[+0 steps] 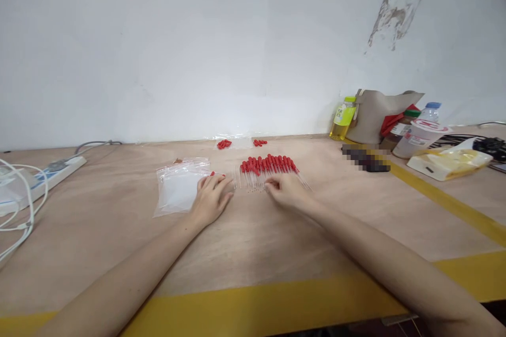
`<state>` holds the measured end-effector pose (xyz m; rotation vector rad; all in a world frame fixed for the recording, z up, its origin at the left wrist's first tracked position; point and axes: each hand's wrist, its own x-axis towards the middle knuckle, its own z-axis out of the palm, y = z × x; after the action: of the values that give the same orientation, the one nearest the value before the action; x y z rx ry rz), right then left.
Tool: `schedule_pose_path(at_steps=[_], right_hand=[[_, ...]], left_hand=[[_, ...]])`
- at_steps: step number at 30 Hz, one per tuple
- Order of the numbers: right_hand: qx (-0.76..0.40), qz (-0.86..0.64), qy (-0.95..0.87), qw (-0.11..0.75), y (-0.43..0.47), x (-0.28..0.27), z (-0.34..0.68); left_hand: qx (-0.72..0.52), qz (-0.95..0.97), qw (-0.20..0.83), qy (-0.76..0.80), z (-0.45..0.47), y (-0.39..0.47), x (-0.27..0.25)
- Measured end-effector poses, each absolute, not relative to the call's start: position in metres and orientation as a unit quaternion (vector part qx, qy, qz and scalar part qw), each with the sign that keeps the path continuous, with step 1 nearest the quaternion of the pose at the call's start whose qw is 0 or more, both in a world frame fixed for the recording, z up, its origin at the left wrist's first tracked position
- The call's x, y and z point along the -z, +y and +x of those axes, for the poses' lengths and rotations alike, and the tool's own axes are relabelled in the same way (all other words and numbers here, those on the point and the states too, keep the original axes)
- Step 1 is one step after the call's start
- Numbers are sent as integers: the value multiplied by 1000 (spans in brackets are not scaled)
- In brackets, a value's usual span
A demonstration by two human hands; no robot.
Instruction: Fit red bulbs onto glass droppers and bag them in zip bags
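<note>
A row of droppers (272, 164) with red rubber bulbs and thin clear tubes lies in the middle of the table, with one loose red bulb (253, 170) across it. My right hand (288, 189) is closed in a pinch at the lower ends of the tubes; whatever is between its fingertips is too small to make out. To the left, my left hand (212, 199) rests with bent fingers and the thumb apart. Its fingertips are by a few red bulbs, partly hidden, at the right edge of the clear zip bags (177, 189). Several bare clear tubes (236, 175) lie between the hands and the row.
Two small groups of red bulbs (224, 144) lie on clear plastic near the wall. A power strip (59, 174) with white cables is at left. On the right are a yellow-green bottle (343, 118), a grey bag (369, 116), a dark phone (375, 164), a cup (417, 139) and a yellow packet (448, 160).
</note>
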<state>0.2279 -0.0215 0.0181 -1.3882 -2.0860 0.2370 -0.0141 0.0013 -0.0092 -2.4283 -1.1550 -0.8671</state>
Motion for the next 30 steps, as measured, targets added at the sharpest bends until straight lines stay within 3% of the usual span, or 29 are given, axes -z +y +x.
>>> schedule_pose_path(at_steps=[4,13,18,25,30], right_hand=[[-141,-625,-702,309,9,-27,242],[-86,-740,-617,253,41,-23,228],[-68,-734,-634,234,38,-18,227],[-38,-672,-700,239,22,-23,202],[-27,-630,-748,206,23,-21,166]], left_hand=[[271,-837,106,-464,-15,5,12],[266,-839,103,-463,-14,3,10],[265,-840,112,-460,-13,1,10],[287,-784,216,-506,-21,6,1],[274,-767,213,-539,-33,20,3]])
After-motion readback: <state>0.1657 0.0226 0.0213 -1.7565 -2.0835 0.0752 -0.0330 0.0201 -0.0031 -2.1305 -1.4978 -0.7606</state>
